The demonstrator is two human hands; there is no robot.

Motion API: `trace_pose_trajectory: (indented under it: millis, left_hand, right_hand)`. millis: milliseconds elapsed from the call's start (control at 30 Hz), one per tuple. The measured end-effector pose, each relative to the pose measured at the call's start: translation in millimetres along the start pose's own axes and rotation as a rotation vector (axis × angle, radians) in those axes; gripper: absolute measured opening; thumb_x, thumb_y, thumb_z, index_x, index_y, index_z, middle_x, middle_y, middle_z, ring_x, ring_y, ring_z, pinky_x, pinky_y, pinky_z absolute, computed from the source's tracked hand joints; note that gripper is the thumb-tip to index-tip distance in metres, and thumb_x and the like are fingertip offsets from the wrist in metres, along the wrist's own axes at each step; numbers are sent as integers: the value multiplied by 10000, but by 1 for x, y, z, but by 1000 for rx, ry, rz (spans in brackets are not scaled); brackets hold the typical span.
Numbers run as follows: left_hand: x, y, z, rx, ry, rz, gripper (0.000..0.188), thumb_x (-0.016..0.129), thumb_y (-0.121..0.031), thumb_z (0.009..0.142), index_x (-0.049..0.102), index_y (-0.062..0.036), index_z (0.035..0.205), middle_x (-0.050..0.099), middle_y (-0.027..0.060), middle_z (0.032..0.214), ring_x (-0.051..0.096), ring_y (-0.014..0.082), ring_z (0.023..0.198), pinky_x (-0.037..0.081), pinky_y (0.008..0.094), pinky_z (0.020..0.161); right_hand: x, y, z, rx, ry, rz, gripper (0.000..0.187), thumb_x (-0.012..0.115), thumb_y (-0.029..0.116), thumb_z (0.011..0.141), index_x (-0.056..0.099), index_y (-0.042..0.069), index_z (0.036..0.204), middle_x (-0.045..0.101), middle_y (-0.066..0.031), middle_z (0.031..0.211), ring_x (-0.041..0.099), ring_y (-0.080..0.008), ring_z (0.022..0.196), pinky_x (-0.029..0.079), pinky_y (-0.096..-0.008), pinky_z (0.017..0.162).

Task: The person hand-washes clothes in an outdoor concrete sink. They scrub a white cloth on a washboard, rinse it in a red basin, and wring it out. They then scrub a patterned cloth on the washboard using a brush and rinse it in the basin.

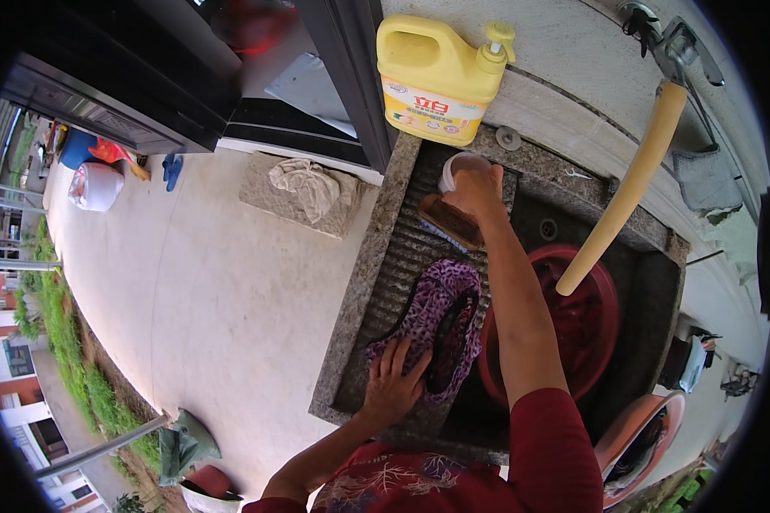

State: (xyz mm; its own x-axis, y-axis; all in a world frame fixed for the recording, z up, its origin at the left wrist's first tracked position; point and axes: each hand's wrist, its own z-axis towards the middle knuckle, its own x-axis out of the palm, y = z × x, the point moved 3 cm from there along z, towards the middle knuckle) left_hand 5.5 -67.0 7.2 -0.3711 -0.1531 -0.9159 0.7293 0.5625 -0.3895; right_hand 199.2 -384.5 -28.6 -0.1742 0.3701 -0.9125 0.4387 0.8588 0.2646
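A purple and black animal-print cloth shoe [445, 295] lies on the ridged washboard part of a stone sink [355, 308]. My left hand [393, 385] rests on its near end with the fingers spread. Farther up the washboard, my right hand [477, 192] is closed at the near rim of a pale plastic cup [459, 164]; its fingertips are partly hidden. Just below that hand, a brown-backed scrubbing brush [450, 222] with pale bluish bristles lies on the ridges.
In the basin stands a red tub [606, 342] holding dark red cloth and water, under a yellowish hose [629, 184]. A yellow pump jug [441, 77] stands behind the sink. A rag [306, 188] lies on a stone step at left. An orange bucket [650, 440] is at lower right.
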Motion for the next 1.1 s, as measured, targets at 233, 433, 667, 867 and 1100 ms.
trace_pose_trajectory:
  millis: [233, 433, 667, 867, 1100]
  left_hand:
    - [1, 1, -2, -17, -33, -46, 535, 590, -196, 817, 468, -195, 1338, 314, 175, 1412, 329, 366, 1287, 324, 492, 972]
    - [2, -1, -6, -84, -87, -132, 507, 586, -158, 819, 492, -185, 1317, 318, 189, 1385, 333, 387, 1275, 349, 514, 947]
    - [-12, -3, -6, -20, -107, -195, 490, 611, -147, 817, 500, -129, 1294, 355, 163, 1366, 341, 357, 1279, 336, 502, 966]
    - [-5, -7, -25, 155, 46, -158, 558, 641, -206, 798, 461, -72, 1308, 419, 109, 1374, 336, 276, 1309, 290, 476, 1012]
    - [-8, -8, -33, 170, 127, -113, 693, 661, -337, 763, 411, -70, 1352, 388, 107, 1413, 304, 281, 1332, 244, 503, 1040]
  right_hand:
    - [-10, 10, -18, -20, 34, -120, 359, 598, 408, 724, 710, 71, 771, 685, -161, 815, 639, -253, 771, 226, -420, 881]
    - [-23, 18, -12, 82, 277, -184, 361, 621, 390, 712, 711, 86, 884, 677, -125, 940, 606, -240, 972, 254, -464, 911]
    - [-21, 16, -62, -207, -537, 68, 250, 630, 267, 754, 638, 40, 859, 630, -130, 736, 612, -280, 757, 440, -380, 731]
    - [66, 48, -201, -375, 166, 640, 178, 603, 76, 779, 602, 22, 948, 616, -75, 785, 567, -276, 846, 449, -392, 733]
    - [70, 64, -252, -497, -523, -96, 248, 586, 103, 807, 569, 49, 1049, 567, -53, 995, 503, -202, 986, 362, -384, 875]
